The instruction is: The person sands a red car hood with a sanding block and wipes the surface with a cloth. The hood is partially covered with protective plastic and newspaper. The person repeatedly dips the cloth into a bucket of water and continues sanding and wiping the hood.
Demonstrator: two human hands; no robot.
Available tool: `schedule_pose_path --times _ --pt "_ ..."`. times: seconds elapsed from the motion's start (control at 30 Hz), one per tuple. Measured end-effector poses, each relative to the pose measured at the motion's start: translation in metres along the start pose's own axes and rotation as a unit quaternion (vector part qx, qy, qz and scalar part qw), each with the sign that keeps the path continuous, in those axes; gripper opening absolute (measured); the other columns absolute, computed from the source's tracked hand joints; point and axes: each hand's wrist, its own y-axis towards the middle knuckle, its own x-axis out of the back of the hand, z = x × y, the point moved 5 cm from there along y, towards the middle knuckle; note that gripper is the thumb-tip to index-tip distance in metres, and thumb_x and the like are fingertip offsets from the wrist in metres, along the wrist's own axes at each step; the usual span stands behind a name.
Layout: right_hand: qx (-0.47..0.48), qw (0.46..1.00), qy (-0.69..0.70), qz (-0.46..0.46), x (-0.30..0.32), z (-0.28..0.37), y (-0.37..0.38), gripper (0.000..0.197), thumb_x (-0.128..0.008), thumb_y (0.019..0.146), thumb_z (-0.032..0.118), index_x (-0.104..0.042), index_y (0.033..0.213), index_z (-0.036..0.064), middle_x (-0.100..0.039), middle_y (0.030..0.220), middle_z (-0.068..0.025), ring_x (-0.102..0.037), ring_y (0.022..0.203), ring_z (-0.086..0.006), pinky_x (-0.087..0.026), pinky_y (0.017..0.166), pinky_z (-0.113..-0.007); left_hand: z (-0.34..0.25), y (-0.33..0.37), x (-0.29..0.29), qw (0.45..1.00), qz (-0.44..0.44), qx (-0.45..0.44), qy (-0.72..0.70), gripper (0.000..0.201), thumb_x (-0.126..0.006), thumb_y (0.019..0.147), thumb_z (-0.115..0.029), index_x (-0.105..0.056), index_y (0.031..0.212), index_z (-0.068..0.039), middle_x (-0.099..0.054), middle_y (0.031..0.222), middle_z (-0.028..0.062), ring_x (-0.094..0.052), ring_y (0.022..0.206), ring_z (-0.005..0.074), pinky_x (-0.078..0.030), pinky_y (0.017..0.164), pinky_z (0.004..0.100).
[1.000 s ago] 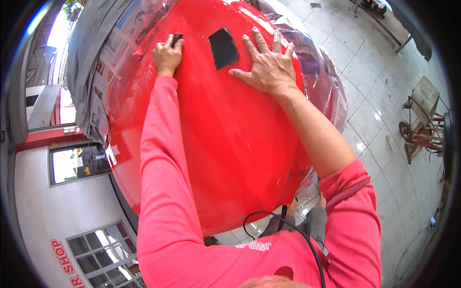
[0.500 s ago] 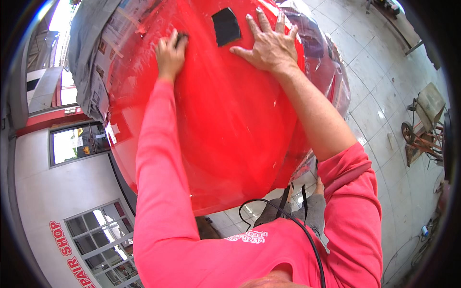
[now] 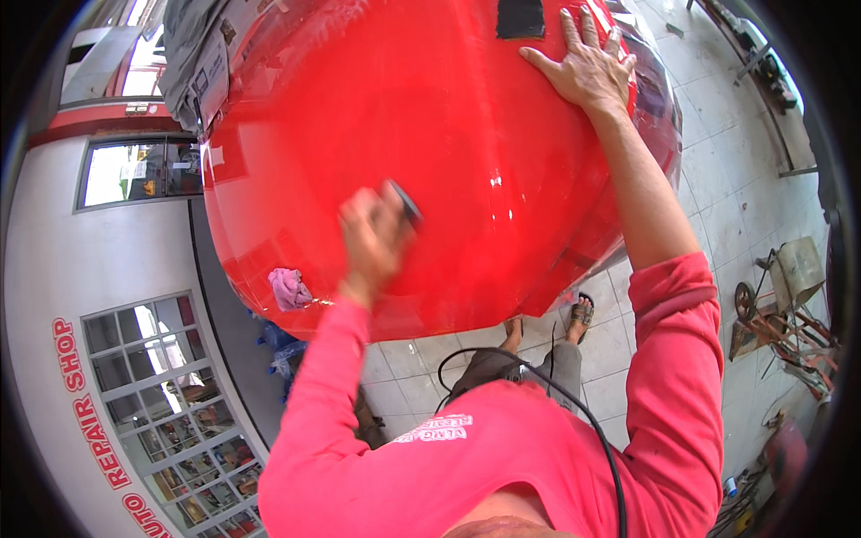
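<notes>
A glossy red car hood (image 3: 466, 134) spreads out before me. My left hand (image 3: 372, 238), blurred by motion, is closed on a thin dark pad (image 3: 405, 204) over the near middle part of the hood. Whether the pad is sandpaper or a block cannot be made out. My right hand (image 3: 592, 72) lies flat with fingers spread on the far right part of the hood, holding nothing. Just left of its fingertips rests a black square sheet (image 3: 520, 18). A crumpled pink cloth (image 3: 290, 289) lies on the hood near its front left edge.
Clear plastic sheeting (image 3: 662, 117) covers the car along the right side, and newspaper (image 3: 212, 76) with grey cover cloth is at the far left. A metal hand cart (image 3: 789, 278) stands on the tiled floor at right. A black cable (image 3: 587, 408) crosses my body.
My left hand has come nearer to me across the hood with the dark pad. My right hand still lies flat beside the black sheet. The view has shifted, and the pink cloth now shows.
</notes>
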Motion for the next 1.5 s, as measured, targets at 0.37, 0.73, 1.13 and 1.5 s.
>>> schedule_pose_path --times 0.37,0.73,1.13,1.5 --pt "0.031 0.992 -0.08 -0.096 -0.044 -0.027 0.022 0.114 -0.051 0.084 0.1 -0.035 0.174 0.032 -0.027 0.184 -0.0023 -0.026 0.165 -0.0487 -0.026 0.126 -0.078 0.065 0.051 -0.002 0.994 -0.078 0.049 0.056 0.058 -0.077 0.101 -0.036 -0.067 0.15 -0.006 -0.059 0.127 0.0176 -0.056 0.106 0.0372 -0.05 0.095 0.0526" --pt "0.057 0.986 -0.103 -0.12 -0.05 -0.017 0.026 0.119 -0.049 0.08 0.103 -0.035 0.174 0.0332 -0.029 0.183 -0.0022 -0.032 0.164 -0.0457 -0.034 0.125 -0.072 0.241 0.079 0.012 0.993 -0.051 0.086 0.065 0.053 -0.073 0.105 -0.034 -0.066 0.153 -0.012 -0.063 0.132 0.0189 -0.06 0.112 0.0396 -0.052 0.097 0.0507" --pt "0.023 0.988 -0.071 -0.135 -0.044 -0.043 0.028 0.121 -0.048 0.089 0.097 -0.03 0.175 0.0137 -0.03 0.181 -0.0133 -0.026 0.166 -0.0441 -0.03 0.131 -0.062 -0.02 -0.083 0.044 0.997 -0.043 0.005 -0.066 0.067 -0.09 0.087 -0.036 -0.071 0.147 -0.015 -0.06 0.126 0.0128 -0.059 0.111 0.0335 -0.048 0.093 0.05" --pt "0.064 0.655 0.647 0.385 -0.105 0.185 -0.364 0.051 -0.066 0.113 0.038 -0.068 0.138 -0.0063 -0.075 0.127 -0.0088 -0.07 0.113 -0.0148 -0.056 0.1 -0.031 -0.033 -0.136 0.115 0.952 -0.197 0.13 -0.197 0.081 -0.095 0.083 -0.037 -0.065 0.154 -0.013 -0.059 0.136 0.0151 -0.057 0.123 0.0341 -0.049 0.104 0.0493"
